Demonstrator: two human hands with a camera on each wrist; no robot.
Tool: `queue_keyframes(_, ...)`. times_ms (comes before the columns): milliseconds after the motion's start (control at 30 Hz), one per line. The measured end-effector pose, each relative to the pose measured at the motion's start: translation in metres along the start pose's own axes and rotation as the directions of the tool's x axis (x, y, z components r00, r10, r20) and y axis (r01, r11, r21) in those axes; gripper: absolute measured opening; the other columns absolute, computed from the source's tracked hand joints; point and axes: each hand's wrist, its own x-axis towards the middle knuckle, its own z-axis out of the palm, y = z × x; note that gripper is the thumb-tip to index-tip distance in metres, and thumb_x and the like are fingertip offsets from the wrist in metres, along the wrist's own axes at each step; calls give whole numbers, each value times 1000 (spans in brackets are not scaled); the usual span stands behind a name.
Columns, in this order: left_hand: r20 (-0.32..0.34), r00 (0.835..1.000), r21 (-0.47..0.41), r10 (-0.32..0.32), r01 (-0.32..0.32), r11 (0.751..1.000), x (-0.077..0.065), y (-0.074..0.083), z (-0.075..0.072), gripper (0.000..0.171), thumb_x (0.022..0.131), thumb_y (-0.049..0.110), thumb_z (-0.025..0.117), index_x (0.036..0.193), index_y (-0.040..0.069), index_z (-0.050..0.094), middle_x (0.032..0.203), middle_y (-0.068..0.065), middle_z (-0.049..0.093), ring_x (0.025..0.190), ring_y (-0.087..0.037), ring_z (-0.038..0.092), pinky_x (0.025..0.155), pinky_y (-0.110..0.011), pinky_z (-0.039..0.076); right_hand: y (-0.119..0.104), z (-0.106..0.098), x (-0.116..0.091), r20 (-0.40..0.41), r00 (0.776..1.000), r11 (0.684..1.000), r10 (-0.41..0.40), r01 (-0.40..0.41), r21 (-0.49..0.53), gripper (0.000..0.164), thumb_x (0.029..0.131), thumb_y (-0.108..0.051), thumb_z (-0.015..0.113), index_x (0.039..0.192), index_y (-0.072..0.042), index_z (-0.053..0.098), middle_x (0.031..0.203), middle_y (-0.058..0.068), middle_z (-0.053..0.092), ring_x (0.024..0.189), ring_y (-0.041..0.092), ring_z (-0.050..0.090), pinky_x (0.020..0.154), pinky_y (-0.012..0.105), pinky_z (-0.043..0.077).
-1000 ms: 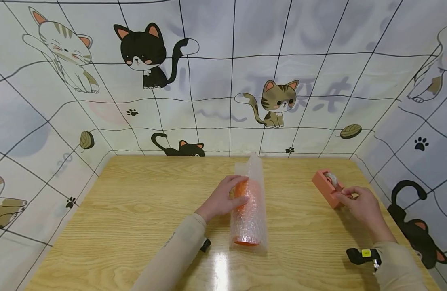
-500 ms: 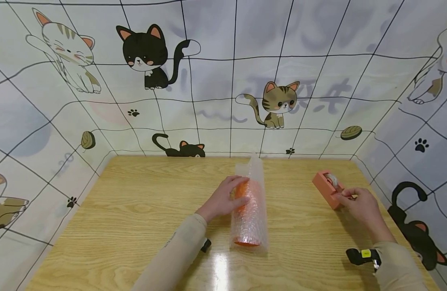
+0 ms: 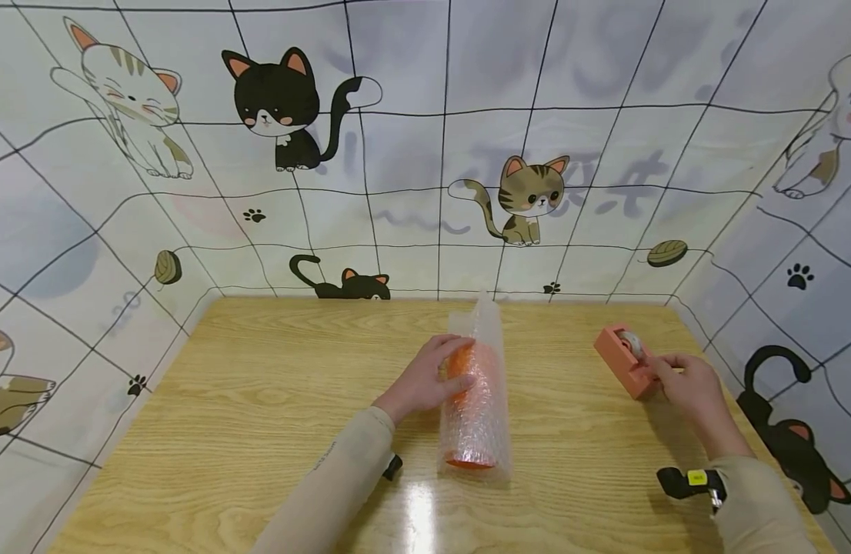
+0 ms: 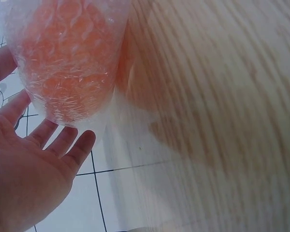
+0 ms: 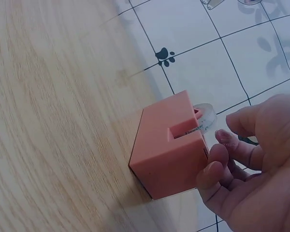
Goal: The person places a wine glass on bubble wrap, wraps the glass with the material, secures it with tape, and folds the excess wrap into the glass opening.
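My left hand (image 3: 420,378) holds an orange cylinder (image 3: 470,392) wrapped in clear bubble wrap, lying lengthwise on the table. Its fingers curve over the far end and its thumb lies along the left side; the left wrist view shows the fingertips against the bubble wrap (image 4: 67,58). To the right, my right hand (image 3: 692,388) is at the near end of a coral-pink tape dispenser (image 3: 622,360). A roll of clear tape (image 5: 207,117) sits in its slot. The right fingers are bent beside the dispenser's edge, thumb and index finger close together; I cannot tell whether they pinch the tape's end.
The wood-grain table (image 3: 280,369) carries both things, with a gap between the wrapped cylinder and the dispenser. A cloth printed with cats and grid lines (image 3: 412,154) rises behind it and on both sides. A black wrist camera (image 3: 689,483) shows by the right sleeve.
My right fingers have shifted slightly upward and straightened a little at the dispenser's near end. The left hand and the wrapped cylinder have stayed in place.
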Motion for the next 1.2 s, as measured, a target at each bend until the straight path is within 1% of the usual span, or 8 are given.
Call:
queue_keyframes(200, -2, 1000, -3, -10, 10, 1000, 0, 2, 0, 63, 97, 35, 73, 154, 29, 47, 160, -5, 37, 147, -31, 37, 117, -55, 37, 2, 3, 2, -18, 1000, 998, -15, 16, 59, 52, 111, -34, 42, 128, 13, 55, 109, 22, 61, 81, 21, 55, 63, 26, 50)
queue_keyframes(633, -14, 1000, -3, 9, -9, 1000, -1, 2, 2, 62, 97, 35, 73, 154, 28, 48, 159, -5, 38, 147, -32, 37, 117, -57, 37, 4, 5, 3, -39, 999, 984, 28, -20, 177, 44, 110, -22, 39, 126, 16, 53, 96, 14, 61, 73, 10, 56, 64, 24, 53)
queue_keyframes(800, -10, 1000, 4, 2, -2, 1000, -1, 3, 2, 62, 97, 34, 72, 154, 29, 48, 159, -5, 38, 147, -32, 37, 117, -57, 37, 6, 6, 3, -49, 996, 964, 69, -54, 262, 44, 109, -19, 35, 129, 18, 48, 97, 11, 57, 73, 6, 55, 65, 21, 54)
queue_keyframes(900, -10, 1000, 1, 4, -4, 1000, -1, 3, 2, 62, 98, 34, 72, 154, 28, 48, 159, -5, 38, 147, -31, 37, 117, -56, 37, 7, 6, 1, -39, 994, 941, 98, -80, 330, 44, 108, -19, 33, 129, 17, 47, 96, 8, 56, 73, 5, 55, 66, 20, 55)
queue_keyframes(1000, -12, 1000, -1, 7, -7, 1000, -1, 4, 2, 62, 98, 34, 72, 154, 28, 48, 159, -5, 38, 147, -31, 38, 117, -56, 37, 10, 6, 0, -29, 993, 892, 116, -91, 443, 38, 106, -16, 34, 118, 15, 52, 88, 2, 57, 71, 6, 57, 65, 19, 56)
queue_keyframes(1067, -13, 1000, -3, 8, -8, 1000, -1, 4, 2, 62, 98, 34, 72, 154, 28, 48, 159, -5, 38, 146, -31, 38, 117, -56, 37, 13, 6, 0, -16, 991, 834, 130, -100, 543, 31, 105, -14, 37, 106, 9, 58, 82, -1, 58, 70, 7, 59, 65, 20, 56)
queue_keyframes(1133, -11, 1000, 1, 8, -8, 1000, -1, 4, 2, 62, 98, 34, 72, 154, 28, 48, 159, -5, 38, 146, -32, 38, 117, -56, 37, 16, 5, -1, 11, 990, 759, 143, -117, 641, 27, 106, -13, 38, 97, 0, 60, 80, -3, 58, 70, 8, 60, 65, 19, 57)
queue_keyframes(1200, -9, 1000, 3, 11, -11, 1000, -1, 4, 2, 62, 98, 34, 72, 154, 28, 48, 159, -5, 38, 146, -32, 38, 117, -56, 37, 20, 4, -2, 40, 987, 668, 154, -134, 732, 26, 107, -12, 39, 93, -6, 61, 81, -3, 59, 73, 9, 60, 67, 20, 58)
